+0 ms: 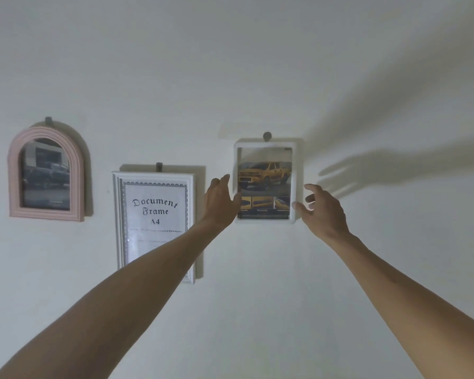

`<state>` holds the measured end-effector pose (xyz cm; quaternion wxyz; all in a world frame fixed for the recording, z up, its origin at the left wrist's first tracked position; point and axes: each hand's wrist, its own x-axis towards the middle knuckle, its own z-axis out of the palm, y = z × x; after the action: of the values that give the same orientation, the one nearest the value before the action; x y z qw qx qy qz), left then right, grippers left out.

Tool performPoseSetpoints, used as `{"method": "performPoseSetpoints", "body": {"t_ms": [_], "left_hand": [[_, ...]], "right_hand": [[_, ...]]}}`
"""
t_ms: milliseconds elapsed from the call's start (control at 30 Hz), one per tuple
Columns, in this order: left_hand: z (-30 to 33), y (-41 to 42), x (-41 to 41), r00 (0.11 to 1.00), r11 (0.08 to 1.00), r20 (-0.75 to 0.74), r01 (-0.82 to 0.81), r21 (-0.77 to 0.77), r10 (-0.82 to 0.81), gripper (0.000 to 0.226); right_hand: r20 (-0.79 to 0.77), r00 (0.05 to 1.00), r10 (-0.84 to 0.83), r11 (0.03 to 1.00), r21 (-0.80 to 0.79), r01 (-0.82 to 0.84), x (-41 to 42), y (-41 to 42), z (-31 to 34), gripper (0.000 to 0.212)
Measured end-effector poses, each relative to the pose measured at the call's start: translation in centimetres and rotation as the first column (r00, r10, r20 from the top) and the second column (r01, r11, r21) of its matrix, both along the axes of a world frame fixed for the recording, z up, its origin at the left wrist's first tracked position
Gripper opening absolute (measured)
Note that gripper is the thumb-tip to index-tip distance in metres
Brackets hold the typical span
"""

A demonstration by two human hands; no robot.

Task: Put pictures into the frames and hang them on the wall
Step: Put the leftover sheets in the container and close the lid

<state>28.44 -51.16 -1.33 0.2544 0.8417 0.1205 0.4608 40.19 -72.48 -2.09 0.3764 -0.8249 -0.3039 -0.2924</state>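
A small white rectangular frame (264, 180) holding a picture of a yellow pickup truck hung on the white wall (257, 64) right of the picture's centre, upright, from a round grey peg (267, 136) at its top edge. The left hand (220, 203) reached up at the frame's left edge, fingers loosely extended, its thumb lying across the frame's lower left corner; whether the fingertips touched the frame could not be told. The right hand (323, 212) was beside the frame's lower right corner, fingers spread and gently curled, holding nothing, the thumb tip at or just beside the frame's edge. Both bare forearms rose from the bottom corners of the view.

Left of centre hung a larger white rectangular frame (153, 225) with a sheet reading "Document Frame A4", suspended from a small grey hook (159, 166); the left forearm crossed its lower right part. At the far left hung an arched pink ribbed frame (46, 173) with a dark picture of a vehicle, under another grey hook (48, 120). A long shadow of a hand and arm (381, 168) lay across the wall at the right.
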Motion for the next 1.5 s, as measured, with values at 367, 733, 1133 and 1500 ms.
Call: {"method": "performPoseSetpoints", "body": {"t_ms": [367, 733, 1133, 1500], "left_hand": [[-16.8, -3.5, -4.6, 0.931, 0.989, -0.361, 0.003, -0.151, -0.058, 0.060], [-36.5, -8.1, -10.6, 0.613, 0.948, -0.757, -0.040, -0.316, -0.226, 0.063], [-44.1, -9.8, -9.2, 0.449, 0.910, -0.862, -0.211, -0.358, -0.235, 0.054], [-46.5, -10.6, -5.8, 0.462, 0.819, -0.884, -0.477, -0.318, -0.074, 0.041]], "right_hand": [[-0.265, 0.964, -0.027, 0.972, -0.232, -0.037, -6.2, -3.1, -14.4, 0.051], [-0.558, 0.791, -0.251, 0.845, -0.525, -0.102, -13.9, -8.2, -34.2, 0.056], [-0.686, 0.586, -0.431, 0.782, -0.608, -0.136, -10.2, -13.3, -42.8, 0.073], [-0.780, 0.435, -0.451, 0.826, -0.548, -0.127, -1.7, -14.9, -45.9, 0.084]]}}
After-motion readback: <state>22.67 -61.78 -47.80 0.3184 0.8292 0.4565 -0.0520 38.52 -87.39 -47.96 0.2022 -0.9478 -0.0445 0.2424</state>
